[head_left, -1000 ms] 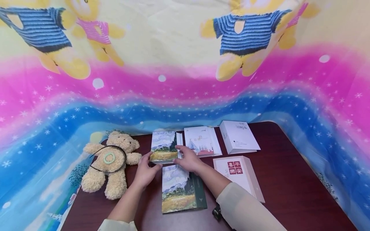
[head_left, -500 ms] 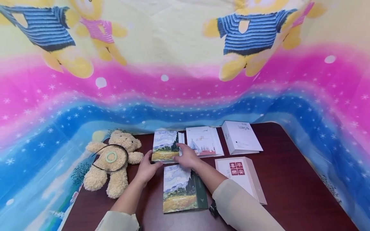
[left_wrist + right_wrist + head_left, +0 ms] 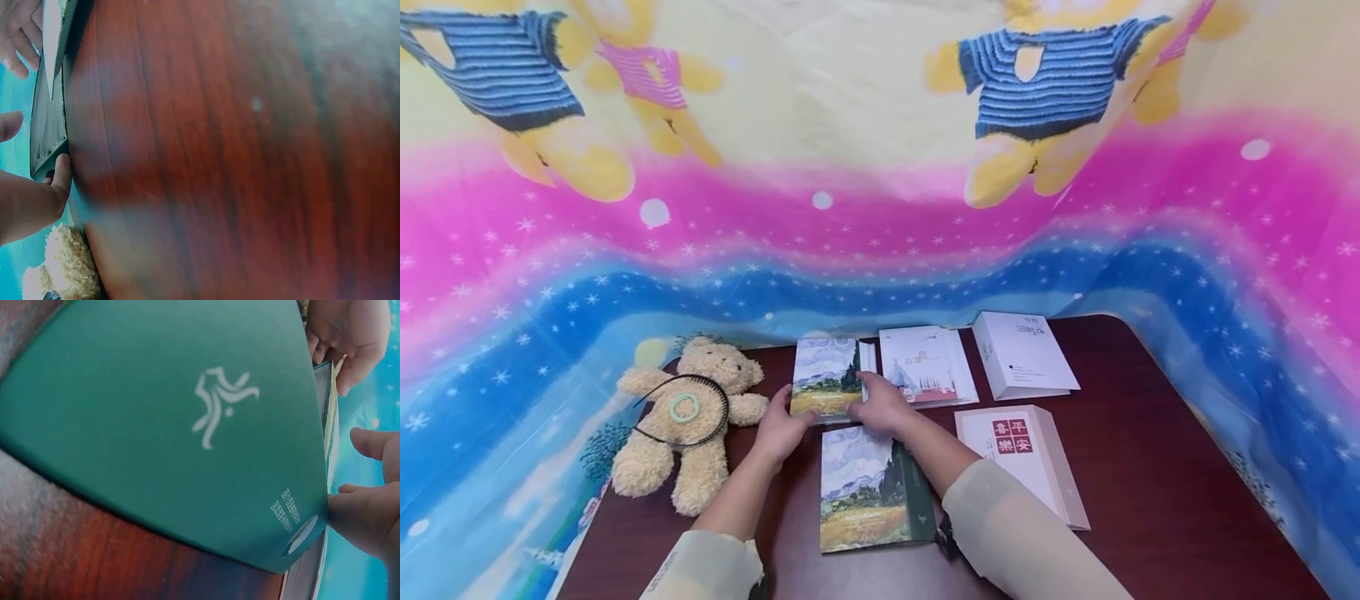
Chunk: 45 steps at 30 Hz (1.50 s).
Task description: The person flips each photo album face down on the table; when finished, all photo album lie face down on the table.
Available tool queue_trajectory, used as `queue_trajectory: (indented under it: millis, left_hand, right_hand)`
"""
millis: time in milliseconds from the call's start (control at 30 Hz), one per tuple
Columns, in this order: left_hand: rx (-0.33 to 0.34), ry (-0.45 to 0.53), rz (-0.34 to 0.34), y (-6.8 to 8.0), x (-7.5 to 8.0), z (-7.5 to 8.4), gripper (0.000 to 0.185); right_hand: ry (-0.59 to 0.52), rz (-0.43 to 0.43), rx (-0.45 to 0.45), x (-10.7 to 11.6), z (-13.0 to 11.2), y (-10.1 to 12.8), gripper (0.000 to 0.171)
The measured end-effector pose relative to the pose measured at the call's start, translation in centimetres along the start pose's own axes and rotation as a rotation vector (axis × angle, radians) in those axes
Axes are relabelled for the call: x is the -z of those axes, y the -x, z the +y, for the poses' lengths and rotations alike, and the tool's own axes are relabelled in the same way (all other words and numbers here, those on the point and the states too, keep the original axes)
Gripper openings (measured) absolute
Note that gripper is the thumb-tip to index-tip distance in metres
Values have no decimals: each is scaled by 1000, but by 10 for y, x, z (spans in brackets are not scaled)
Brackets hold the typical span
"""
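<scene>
A book with a painted landscape cover [image 3: 824, 377] lies flat on the dark wooden table [image 3: 1150, 467], behind a matching book [image 3: 863, 492] with a green spine. My left hand [image 3: 784, 428] grips the far book's near left corner, thumb on the cover. My right hand [image 3: 880, 403] holds its near right edge, fingers on top. The left wrist view shows the book's edge [image 3: 49, 119] between my left hand [image 3: 34, 150] and the right hand's fingers [image 3: 19, 37]. In the right wrist view a green cover [image 3: 187, 425] with a white logo fills the frame, my right hand [image 3: 359, 475] at its corner.
A tan teddy bear [image 3: 688, 421] with a black hairband and a green ring lies at the left. White books [image 3: 925, 365] [image 3: 1024, 354] lie behind, and a boxed one with a red seal [image 3: 1026, 458] to the right. A colourful cloth [image 3: 880, 208] hangs behind.
Both hands stay on the far painted book. The left hand has closed in a little onto its near left corner; the book has hardly moved.
</scene>
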<state>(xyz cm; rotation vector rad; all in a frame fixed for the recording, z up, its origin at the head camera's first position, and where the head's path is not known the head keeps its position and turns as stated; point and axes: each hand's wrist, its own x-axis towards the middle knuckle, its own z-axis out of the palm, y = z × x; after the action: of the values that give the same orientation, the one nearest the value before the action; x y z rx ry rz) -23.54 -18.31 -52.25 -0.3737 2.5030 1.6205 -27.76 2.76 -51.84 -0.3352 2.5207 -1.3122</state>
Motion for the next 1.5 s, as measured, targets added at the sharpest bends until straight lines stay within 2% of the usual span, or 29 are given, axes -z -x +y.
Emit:
queue_trajectory:
  millis: [700,1233,1500]
  left_hand:
    - [-30,8,36,-5,0,0,85]
    - [-112,-15,107,4,0,7,84]
    - [-159,14,137,8,-4,19,83]
  right_hand:
    - [-59,-9,-41,-2,3,-1,71]
    - [-127,14,-58,-3,1,0,68]
    - [-160,41,-57,-6,1,-2,65]
